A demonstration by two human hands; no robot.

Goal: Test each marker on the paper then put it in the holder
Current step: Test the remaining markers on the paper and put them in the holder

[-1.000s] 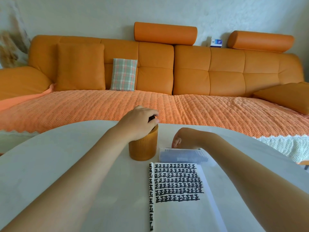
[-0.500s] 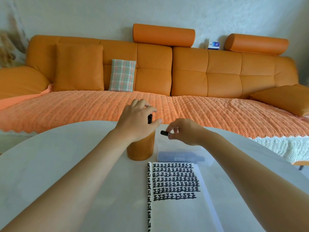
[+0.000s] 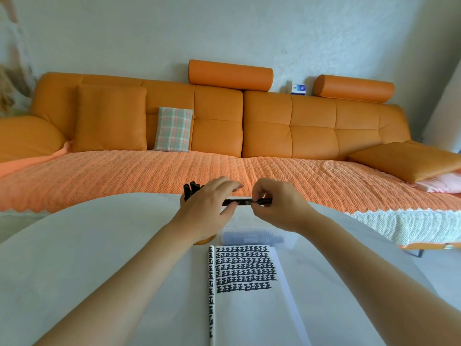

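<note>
A black marker lies level in the air between both hands above the white table. My right hand pinches its right part with curled fingers. My left hand holds its left end between thumb and fingers, the other fingers stretched out. Behind my left hand, several black markers stick up from the orange holder, which is mostly hidden by that hand and wrist. The white paper lies in front, covered in rows of black marks. A clear plastic marker case sits just beyond the paper.
The white table has a rounded far edge. Beyond it runs a long orange sofa with an orange knitted cover, a plaid cushion and orange pillows. A small box rests on the sofa back.
My left hand left the markers in the holder and came across to the right. My right hand lifted a black marker from the case; now both hands hold it.
</note>
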